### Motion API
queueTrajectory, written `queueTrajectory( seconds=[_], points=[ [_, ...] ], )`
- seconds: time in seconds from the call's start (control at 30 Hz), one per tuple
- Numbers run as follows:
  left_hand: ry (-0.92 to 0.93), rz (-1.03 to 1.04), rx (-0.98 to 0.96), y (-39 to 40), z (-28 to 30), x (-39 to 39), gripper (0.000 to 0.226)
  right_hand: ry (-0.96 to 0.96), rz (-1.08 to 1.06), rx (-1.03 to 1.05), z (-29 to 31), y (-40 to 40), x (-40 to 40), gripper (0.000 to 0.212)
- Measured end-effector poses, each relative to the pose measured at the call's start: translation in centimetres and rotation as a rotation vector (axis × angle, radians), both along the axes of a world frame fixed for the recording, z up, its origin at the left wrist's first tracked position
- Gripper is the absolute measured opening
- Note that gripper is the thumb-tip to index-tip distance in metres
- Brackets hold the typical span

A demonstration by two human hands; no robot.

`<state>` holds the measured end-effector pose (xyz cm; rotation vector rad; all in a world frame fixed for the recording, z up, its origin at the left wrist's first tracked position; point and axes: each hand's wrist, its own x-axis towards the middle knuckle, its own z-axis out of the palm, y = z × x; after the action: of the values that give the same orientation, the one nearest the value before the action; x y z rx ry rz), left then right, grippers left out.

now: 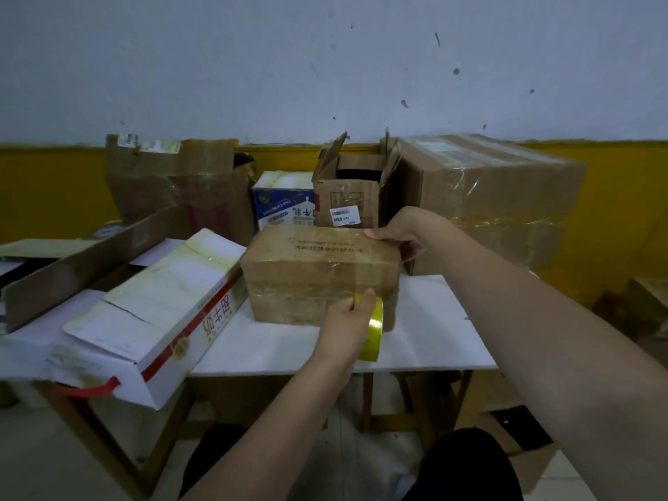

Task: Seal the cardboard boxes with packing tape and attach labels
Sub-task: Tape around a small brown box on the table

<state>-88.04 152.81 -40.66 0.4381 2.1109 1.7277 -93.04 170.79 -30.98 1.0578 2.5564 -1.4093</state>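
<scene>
A: Item one, small brown box (pixel 318 269): closed, glossy with tape bands already across its front, standing on the white surface (pixel 426 341) at the middle, just in front of the open carton with the barcode label (pixel 345 215). Where are your hands?

B: Item two, your right hand (pixel 401 235): fingers curled over the box's top right edge, thumb lying along the top face, clamped on the box to steady it. Item three, your left hand (pixel 347 320): wrapped round the yellow tape roll (pixel 374 329), which sits against the lower right of the front face.

A: Handling note for the step, as I judge it?

B: You look to be running a strip toward the right corner. Keep the roll close to the cardboard so the strip stays taut and lies without creases, and keep the right hand bearing down so the box does not slide or twist. Carry the tape round the corner before tearing it

A: Nearby stock?

B: White carton with red trim (pixel 155 320) touching on the left; large film-wrapped box (pixel 484 204) behind right. No loose label is visible for this box
</scene>
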Motion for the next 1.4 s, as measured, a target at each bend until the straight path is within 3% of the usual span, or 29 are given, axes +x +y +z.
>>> queueTrajectory(
  seconds=[0.13,0.27,0.33,0.4,0.5,0.57,0.63,0.77,0.9,1.13,1.23,1.33,1.4],
  points=[
    [0.017,-0.005,-0.127,0.3,-0.9,-1.3,0.040,0.045,-0.037,0.113,-1.2,0.4,-0.4,0.058],
    [0.331,-0.076,-0.376,-2.3,0.0,-2.5,0.071,0.184,-0.035,0.302,-3.5,0.9,1.3,0.070],
    [0.589,0.203,-0.348,-4.9,0.8,-4.1,0.058,0.415,-0.044,0.279,-4.1,0.8,2.8,0.077],
    [0.775,0.473,-0.292,-6.9,1.4,-6.6,0.049,0.553,0.080,0.320,-4.7,-0.1,4.7,0.076],
    [0.563,0.504,-0.282,-7.3,0.7,-10.4,0.083,0.434,0.272,0.492,-6.8,-1.4,6.4,0.076],
    [0.385,0.460,-0.258,-6.7,-0.5,-11.5,0.098,0.451,0.248,0.544,-8.1,-1.9,6.5,0.078],
    [0.318,0.445,-0.195,-6.6,-1.4,-11.9,0.104,0.465,0.212,0.581,-8.3,-1.9,6.0,0.076],
    [0.397,0.495,-0.160,-6.4,0.1,-11.4,0.093,0.524,0.206,0.573,-7.5,-1.1,6.1,0.065],
    [0.571,0.518,-0.285,-5.2,4.6,-11.7,0.090,0.599,0.151,0.444,-3.9,0.3,6.6,0.034],
    [0.467,0.287,-0.679,-1.4,7.2,-14.5,0.096,0.041,0.217,0.845,-0.9,2.6,4.2,0.015],
    [0.520,0.276,-0.750,-0.4,5.1,-14.1,0.098,0.012,0.237,0.710,-2.9,3.5,2.7,0.019],
    [0.758,0.344,-0.667,0.4,4.4,-12.8,0.067,0.071,0.241,0.502,-3.3,4.2,1.9,0.015],
    [0.749,0.184,-0.425,1.4,6.0,-10.3,0.046,0.082,0.240,0.454,-3.1,4.3,1.8,0.017]
  ],
)
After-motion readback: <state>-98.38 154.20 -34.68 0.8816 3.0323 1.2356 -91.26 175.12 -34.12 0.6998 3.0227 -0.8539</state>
